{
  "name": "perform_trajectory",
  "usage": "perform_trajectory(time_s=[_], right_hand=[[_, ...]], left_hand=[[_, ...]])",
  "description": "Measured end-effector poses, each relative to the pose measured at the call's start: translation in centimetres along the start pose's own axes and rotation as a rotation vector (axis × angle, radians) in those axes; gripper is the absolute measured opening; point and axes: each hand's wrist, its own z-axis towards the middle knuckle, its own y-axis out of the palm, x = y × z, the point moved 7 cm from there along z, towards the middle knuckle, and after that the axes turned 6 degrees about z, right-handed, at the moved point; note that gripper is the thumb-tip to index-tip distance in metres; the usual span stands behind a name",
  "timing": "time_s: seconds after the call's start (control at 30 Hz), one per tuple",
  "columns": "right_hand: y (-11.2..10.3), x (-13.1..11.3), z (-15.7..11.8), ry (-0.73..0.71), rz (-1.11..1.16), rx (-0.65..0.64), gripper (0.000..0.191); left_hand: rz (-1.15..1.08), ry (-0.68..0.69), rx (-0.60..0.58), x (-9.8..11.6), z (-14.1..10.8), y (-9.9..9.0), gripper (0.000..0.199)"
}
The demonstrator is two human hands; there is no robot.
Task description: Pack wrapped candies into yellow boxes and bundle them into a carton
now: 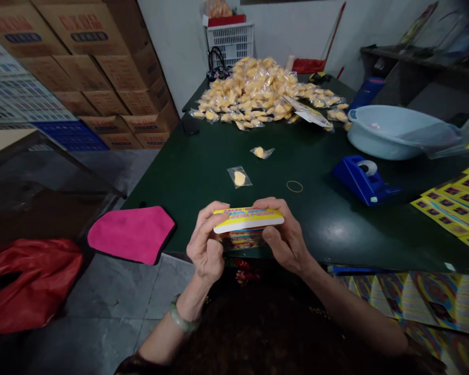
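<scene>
Between my two hands is a yellow printed box (247, 214) with a white-edged flap, held at the table's near edge. My left hand (208, 242) grips its left end, fingers curled with the thumb in front. At the right end my right hand (287, 234) holds it the same way, its thumb bent against the front. Beyond the box lie a wrapped yellow piece (239, 178) and another wrapped piece (260, 152). A thin rubber band (294, 186) rests to their right. The box's contents are not visible.
A large heap of wrapped pieces (258, 88) covers the green table's (203, 156) far end. On the right are a blue tape dispenser (361, 179), a pale blue basin (398, 130) and yellow printed cartons (457, 203). A pink cloth (133, 234) hangs at the left edge.
</scene>
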Motion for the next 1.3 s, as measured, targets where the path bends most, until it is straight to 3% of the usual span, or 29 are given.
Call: perform_trajectory(time_s=[0.17,0.3,0.43,0.53,0.63,0.87,1.1,1.3], right_hand=[[0.7,0.3,-0.9,-0.025,-0.056,0.112,0.047],[0.6,-0.2,-1.0,-0.056,-0.003,0.164,0.043],[0.2,-0.2,-0.6,0.034,0.056,0.108,0.025],[-0.3,-0.4,-0.2,0.090,-0.011,0.025,0.021],[-0.7,-0.9,0.1,0.109,-0.107,-0.037,0.020],[-0.8,-1.9,0.5,0.117,-0.238,-0.123,0.022],[-0.8,-2.4,0.9,0.083,-0.269,-0.130,0.017],[-1.1,-2.3,1.0,0.042,-0.212,-0.105,0.018]], left_hand=[[0.115,0.012,0.049,0.4,-0.3,0.2,0.030],[0.059,0.017,0.037,0.5,0.5,0.2,0.019],[0.006,-0.051,-0.112,0.6,1.9,0.2,0.018],[0.021,-0.118,-0.266,0.8,2.9,0.1,0.023],[0.052,-0.154,-0.330,0.9,3.7,-0.1,0.024],[0.067,-0.123,-0.323,0.9,4.7,-0.1,0.018],[0.011,-0.179,-0.285,0.1,4.3,-0.4,0.019],[0.055,-0.112,-0.275,0.5,4.3,-0.3,0.021]])
